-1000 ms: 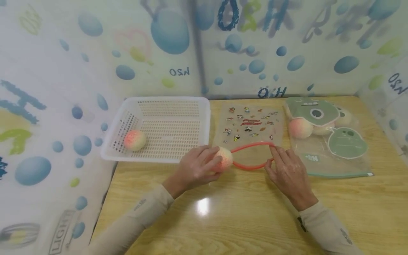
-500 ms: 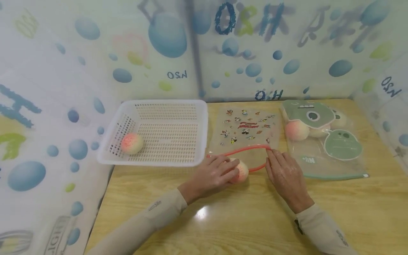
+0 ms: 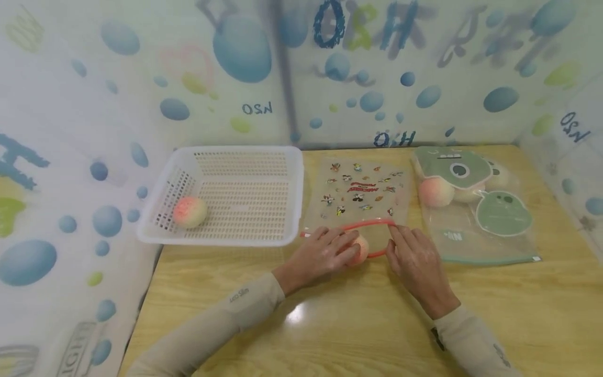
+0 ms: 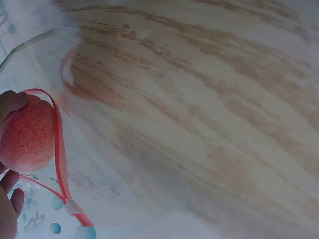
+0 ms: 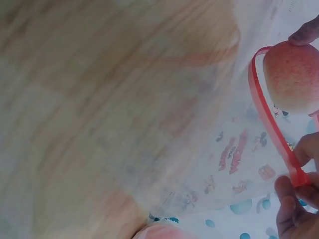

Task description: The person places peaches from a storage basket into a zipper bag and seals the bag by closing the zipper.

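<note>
My left hand grips a pink-and-cream peach right at the mouth of a clear zip bag printed with small cartoon figures. The bag's red zip edge bows open around the fruit. In the left wrist view the peach sits between thumb and fingers, with the red strip passing beside it. My right hand pinches the right end of that zip edge; the right wrist view shows thumb and fingertips on the red strip.
A white plastic basket with one peach in it stands at the left. To the right lies another zip bag, with green cartoon shapes and several peaches inside. A patterned wall rises behind the wooden table.
The left hand has carried the peach rightward from beside the basket to the bag's opening. The right hand has kept hold of the zip edge, almost in place.
</note>
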A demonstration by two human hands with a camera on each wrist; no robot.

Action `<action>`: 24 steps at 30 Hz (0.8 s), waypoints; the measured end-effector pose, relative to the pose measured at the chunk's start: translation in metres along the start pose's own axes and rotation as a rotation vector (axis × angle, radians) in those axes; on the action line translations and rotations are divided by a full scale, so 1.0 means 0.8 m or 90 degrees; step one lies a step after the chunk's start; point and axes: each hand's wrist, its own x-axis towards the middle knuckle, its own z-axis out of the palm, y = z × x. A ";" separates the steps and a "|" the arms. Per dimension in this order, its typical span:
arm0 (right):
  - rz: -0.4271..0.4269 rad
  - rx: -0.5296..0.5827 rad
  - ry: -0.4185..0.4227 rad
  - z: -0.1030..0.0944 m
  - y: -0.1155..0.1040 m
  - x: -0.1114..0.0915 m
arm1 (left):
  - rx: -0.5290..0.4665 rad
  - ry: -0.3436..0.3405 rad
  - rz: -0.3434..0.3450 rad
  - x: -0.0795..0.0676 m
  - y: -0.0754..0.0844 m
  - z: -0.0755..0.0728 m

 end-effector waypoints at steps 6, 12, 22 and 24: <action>0.002 0.020 0.025 0.004 -0.002 -0.005 | 0.001 0.008 0.001 0.002 -0.002 0.004; -0.004 0.044 0.077 0.008 0.001 -0.001 | -0.035 0.091 -0.025 0.002 -0.011 -0.007; 0.013 0.051 0.116 0.003 0.007 0.004 | -0.026 0.155 -0.109 -0.023 -0.043 -0.039; 0.013 0.052 0.118 0.001 0.007 0.004 | -0.021 0.151 -0.145 -0.036 -0.057 -0.048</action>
